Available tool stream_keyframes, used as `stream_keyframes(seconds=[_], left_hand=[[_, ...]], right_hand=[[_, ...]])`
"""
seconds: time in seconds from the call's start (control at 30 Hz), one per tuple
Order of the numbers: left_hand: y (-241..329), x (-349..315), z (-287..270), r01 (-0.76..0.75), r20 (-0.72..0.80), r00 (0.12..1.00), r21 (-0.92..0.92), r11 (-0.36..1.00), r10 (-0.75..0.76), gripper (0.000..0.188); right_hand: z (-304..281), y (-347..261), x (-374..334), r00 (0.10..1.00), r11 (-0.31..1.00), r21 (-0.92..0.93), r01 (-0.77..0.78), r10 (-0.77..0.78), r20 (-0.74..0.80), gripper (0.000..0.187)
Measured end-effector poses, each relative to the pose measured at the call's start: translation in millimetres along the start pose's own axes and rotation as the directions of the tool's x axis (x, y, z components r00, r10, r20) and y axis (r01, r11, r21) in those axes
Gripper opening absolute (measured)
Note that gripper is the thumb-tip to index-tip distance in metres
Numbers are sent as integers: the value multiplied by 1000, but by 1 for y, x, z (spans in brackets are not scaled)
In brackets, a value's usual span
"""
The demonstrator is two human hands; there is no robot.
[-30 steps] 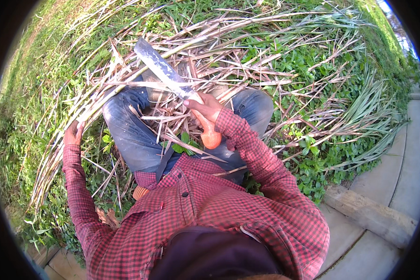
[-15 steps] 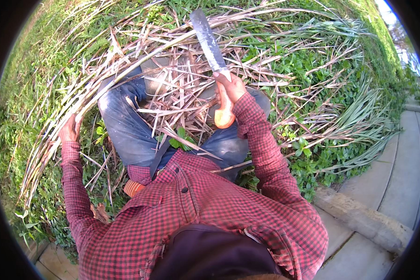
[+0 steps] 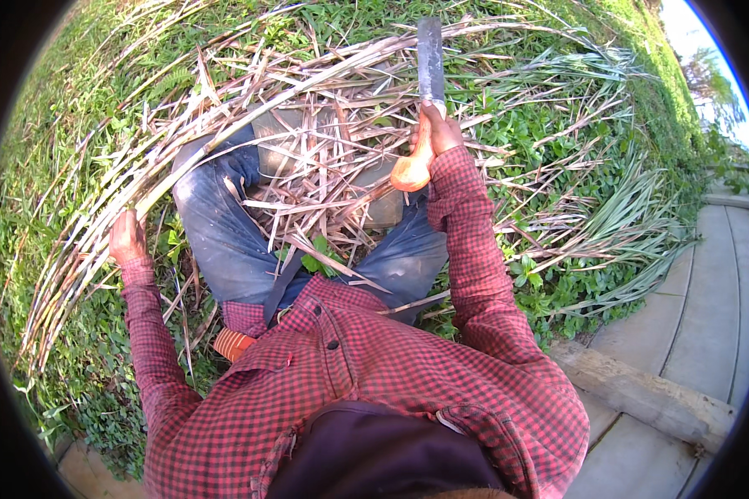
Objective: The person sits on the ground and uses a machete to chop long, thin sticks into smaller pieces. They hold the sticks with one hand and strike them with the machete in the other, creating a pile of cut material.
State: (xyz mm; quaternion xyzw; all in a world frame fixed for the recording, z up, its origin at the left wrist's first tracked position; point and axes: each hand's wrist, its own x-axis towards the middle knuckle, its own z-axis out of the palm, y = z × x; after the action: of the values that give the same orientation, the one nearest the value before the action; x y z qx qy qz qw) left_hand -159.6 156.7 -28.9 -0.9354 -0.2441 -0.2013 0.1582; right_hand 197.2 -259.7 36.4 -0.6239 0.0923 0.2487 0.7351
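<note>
My left hand (image 3: 128, 239) is closed round the lower part of a bundle of long dry stalks (image 3: 154, 190) at the left. The bundle arches from there past my left knee toward the far side. My right hand (image 3: 443, 133) grips a machete by its orange-brown wooden handle (image 3: 414, 166). Its grey, worn blade (image 3: 430, 62) points away from me, over or against the far stalks; I cannot tell whether they touch. Between my legs lies a heap of dry, cut leaf strips (image 3: 308, 166).
My legs in blue jeans (image 3: 216, 224) are bent on either side of the heap. Long green leaves (image 3: 641, 200) spread over the low plants at the right. A concrete beam (image 3: 641, 391) and paved slabs (image 3: 699, 291) lie at the lower right. Grass (image 3: 58, 166) grows at the left.
My right hand has moved the machete to the right and farther away; its blade has swung from leaning left to nearly straight ahead. My left hand stays on the bundle, shifted slightly.
</note>
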Motion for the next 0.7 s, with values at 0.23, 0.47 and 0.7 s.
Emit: stream_keyframes(seconds=[0.23, 0.47, 0.7], left_hand=[[5, -1, -12, 46, 20, 999, -1, 999, -46, 31], [7, 4, -18, 19, 59, 998, -73, 997, -14, 33], [4, 3, -9, -22, -47, 999, -10, 1000, 21, 32]], right_hand=[[56, 39, -74, 855, 951, -280, -134, 254, 453, 32], [20, 10, -35, 987, 987, -154, -40, 63, 148, 34], [52, 59, -63, 928, 982, -182, -54, 116, 353, 28]])
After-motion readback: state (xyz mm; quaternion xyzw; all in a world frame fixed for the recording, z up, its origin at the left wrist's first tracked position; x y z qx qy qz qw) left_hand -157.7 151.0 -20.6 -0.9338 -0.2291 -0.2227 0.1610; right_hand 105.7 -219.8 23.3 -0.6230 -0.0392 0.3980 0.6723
